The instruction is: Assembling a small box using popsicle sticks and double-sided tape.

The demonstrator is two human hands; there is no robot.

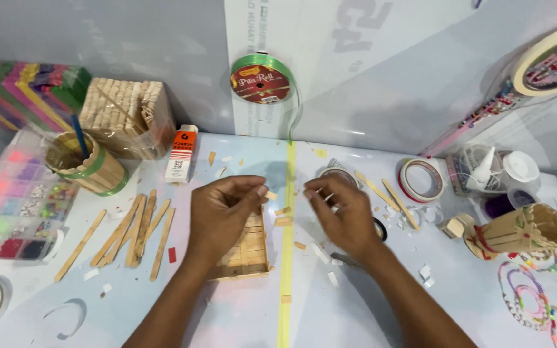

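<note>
My left hand [224,212] hovers over a small box built of flat wooden sticks [247,252], its fingers curled and pinching a small wooden piece [270,194] at the tips. Just right of it, my right hand [343,216] is also curled, fingertips pinched together near the left hand; whether it holds anything is unclear. Small cut wood bits [283,220] lie between the two hands, along a yellow-green tape strip [286,258] that runs down the table.
Loose wooden sticks [133,233] lie left. A stick-built cup [88,166], a stick bundle [127,116], a bead organiser [14,203] and a glue box [182,153] stand behind. Tape rolls [421,179], a stick vase [517,232], bead strings [539,296] sit right. A green ribbon spool [260,78] hangs on the wall.
</note>
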